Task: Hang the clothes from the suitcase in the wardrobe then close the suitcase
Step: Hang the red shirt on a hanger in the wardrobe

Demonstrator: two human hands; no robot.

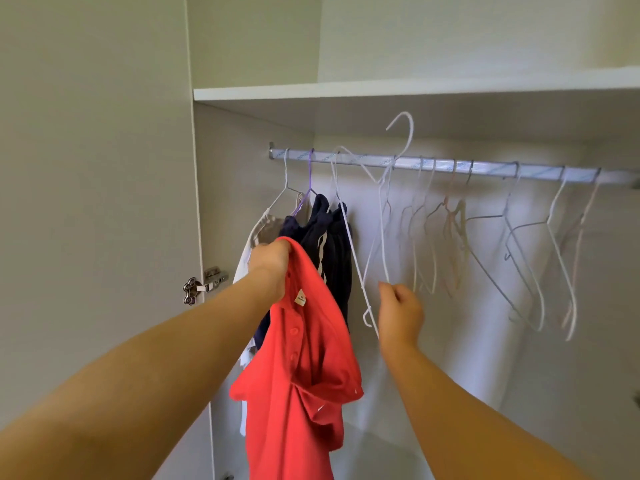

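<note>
Evidently the hanging step is running: the left hand (270, 261) is gripping the red shirt (304, 358) by its collar, the shirt dangling toward six o'clock. At its three o'clock the right hand (401, 313) is pinching a white hanger (411, 133), whose hook is sitting above the rail (485, 167). Threading the hanger into the collar is looking like the next move.

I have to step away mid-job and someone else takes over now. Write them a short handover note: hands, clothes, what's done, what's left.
Left hand: grips the red shirt, held up in front of the wardrobe.
Right hand: pinches a white hanger, tilted, its hook above the rail and off it.
Done: a white garment and a navy garment hang at the rail's left end.
Left: put the shirt on the hanger, hook it on the rail, hang anything remaining, then close the suitcase, which is out of view. Empty hangers are on the rail to the right.
</note>
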